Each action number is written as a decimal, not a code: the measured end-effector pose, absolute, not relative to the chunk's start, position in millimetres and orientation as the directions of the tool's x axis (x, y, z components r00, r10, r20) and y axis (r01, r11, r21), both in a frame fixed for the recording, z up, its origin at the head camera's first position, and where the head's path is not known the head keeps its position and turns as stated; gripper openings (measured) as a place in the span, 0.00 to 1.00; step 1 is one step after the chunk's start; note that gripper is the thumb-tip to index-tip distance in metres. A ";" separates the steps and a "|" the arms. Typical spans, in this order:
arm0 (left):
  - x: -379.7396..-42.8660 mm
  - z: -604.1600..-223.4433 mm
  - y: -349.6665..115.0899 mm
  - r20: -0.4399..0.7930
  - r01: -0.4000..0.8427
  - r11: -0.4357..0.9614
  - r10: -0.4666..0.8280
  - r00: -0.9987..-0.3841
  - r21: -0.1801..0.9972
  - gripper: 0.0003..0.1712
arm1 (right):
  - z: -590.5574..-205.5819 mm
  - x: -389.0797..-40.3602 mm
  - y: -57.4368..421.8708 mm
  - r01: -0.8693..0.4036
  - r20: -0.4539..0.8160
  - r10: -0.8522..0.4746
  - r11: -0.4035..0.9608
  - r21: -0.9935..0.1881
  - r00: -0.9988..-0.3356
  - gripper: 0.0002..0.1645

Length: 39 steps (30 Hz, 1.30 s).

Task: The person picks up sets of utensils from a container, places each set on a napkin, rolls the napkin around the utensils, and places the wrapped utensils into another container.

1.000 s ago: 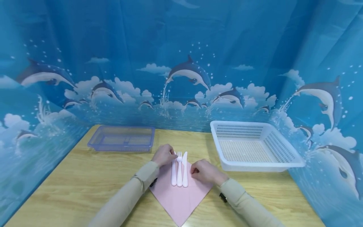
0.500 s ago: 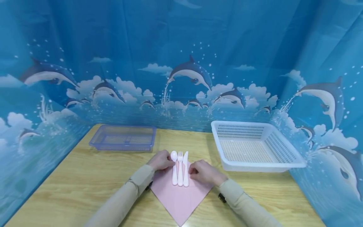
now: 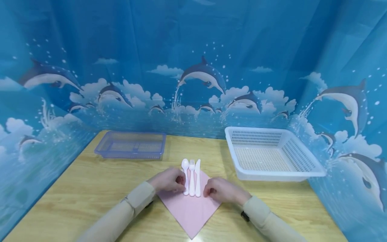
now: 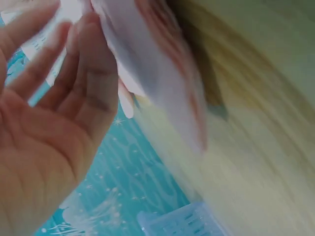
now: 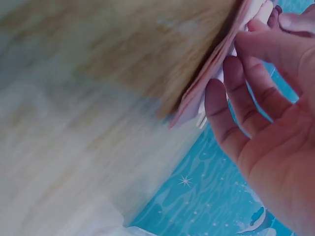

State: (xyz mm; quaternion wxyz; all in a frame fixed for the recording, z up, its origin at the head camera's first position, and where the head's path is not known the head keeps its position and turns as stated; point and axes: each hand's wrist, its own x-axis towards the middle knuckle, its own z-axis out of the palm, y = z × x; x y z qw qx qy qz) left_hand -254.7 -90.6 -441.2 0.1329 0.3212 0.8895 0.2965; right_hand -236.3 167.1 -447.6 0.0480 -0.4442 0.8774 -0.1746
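A pink napkin (image 3: pixel 191 215) lies on the table with one corner toward me. On it, side by side, are a white spoon (image 3: pixel 185 164), a white fork (image 3: pixel 191 174) and a white knife (image 3: pixel 198 178), handles toward me. My left hand (image 3: pixel 169 179) is at the lower end of the spoon's handle, fingertips right beside it. To the right of the knife, my right hand (image 3: pixel 223 190) rests over the napkin with loosely bent fingers. The left wrist view shows the left fingers extended next to the napkin (image 4: pixel 157 73); in the right wrist view, the right fingers overlap the napkin's edge (image 5: pixel 204 83).
A purple see-through basket (image 3: pixel 133 155) stands at the back left of the wooden table (image 3: pixel 81 188). At the back right is a larger white perforated basket (image 3: pixel 278 176). A blue curtain printed with dolphins (image 3: pixel 187 33) surrounds the table's back and sides.
My left hand has moved down from the spoon's head to its handle end, uncovering the spoon. The right hand has shifted slightly toward me beside the knife.
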 end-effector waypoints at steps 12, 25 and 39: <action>-222.7 -432.8 -98.6 -0.204 0.585 0.633 0.748 -0.632 0.507 0.23 | -442.9 -222.3 172.0 -0.771 -0.062 -0.823 0.552 -0.316 -0.564 0.26; -217.7 -437.8 -96.2 -0.142 0.717 0.579 0.807 -0.574 0.389 0.15 | -447.8 -220.6 169.6 -0.785 -0.018 -0.821 0.553 -0.278 -0.571 0.18; -235.4 -437.8 -106.0 -0.021 0.620 0.556 0.754 -0.657 0.553 0.11 | -443.5 -228.7 163.6 -0.690 0.118 -0.695 0.650 -0.320 -0.709 0.19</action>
